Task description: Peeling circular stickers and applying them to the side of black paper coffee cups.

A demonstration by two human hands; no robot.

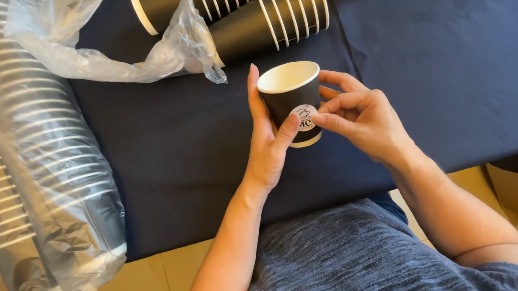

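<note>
Left hand (269,144) and right hand (362,118) both grip, apparently pinching, black paper cup (293,97).

Paper cup (291,98): a single black cup with a white interior and a white rolled rim. The base edge shows a thin pale band. A round white sticker (304,118) with a dark printed emblem sits on the side wall, low on the face toward the camera. The cup is empty and undamaged. Pose: upright, tilted slightly, mouth toward 12 o'clock and base toward 6 o'clock. Location: raised above the dark blue tablecloth, just at 6 o'clock from the nested stacks of like cups.
</note>
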